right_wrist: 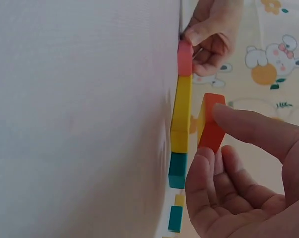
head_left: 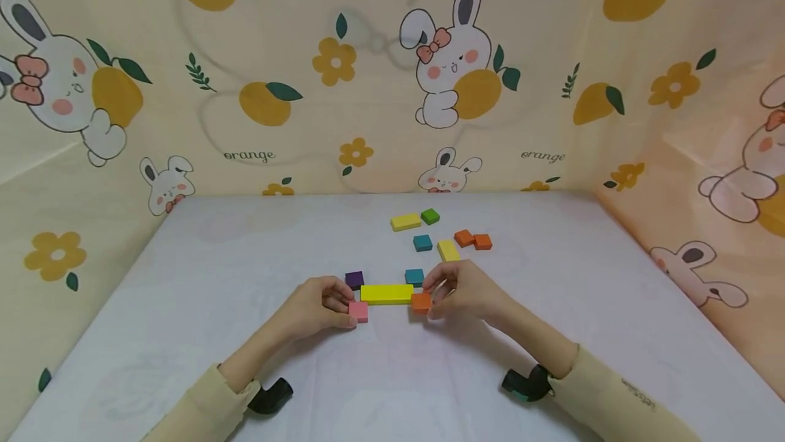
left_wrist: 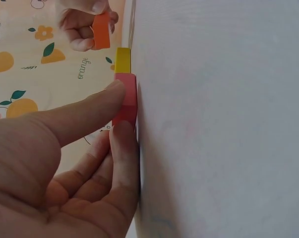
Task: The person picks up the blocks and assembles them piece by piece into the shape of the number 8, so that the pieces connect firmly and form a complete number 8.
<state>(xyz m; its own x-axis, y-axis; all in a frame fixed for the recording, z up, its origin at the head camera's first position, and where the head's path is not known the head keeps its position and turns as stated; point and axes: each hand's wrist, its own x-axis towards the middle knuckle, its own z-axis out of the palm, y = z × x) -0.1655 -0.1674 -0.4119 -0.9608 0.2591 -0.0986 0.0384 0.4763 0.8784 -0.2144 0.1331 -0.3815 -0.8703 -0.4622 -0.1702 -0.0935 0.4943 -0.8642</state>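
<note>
Between thumb and fingers my left hand (head_left: 321,304) pinches a pink block (head_left: 358,312), low at the tabletop by the left end of a long yellow block (head_left: 386,294). My right hand (head_left: 464,290) pinches an orange block (head_left: 421,303) at the yellow block's right end. In the right wrist view this orange block (right_wrist: 212,122) is held up off the white surface. A purple block (head_left: 354,280) lies just behind the left end of the yellow one, and a teal block (head_left: 414,277) behind its right end.
Farther back on the white table (head_left: 257,238) lie a teal block (head_left: 423,243), two pale yellow blocks (head_left: 406,222), a green block (head_left: 431,216) and two orange blocks (head_left: 482,242). A patterned cloth (head_left: 368,88) rises behind and at the sides.
</note>
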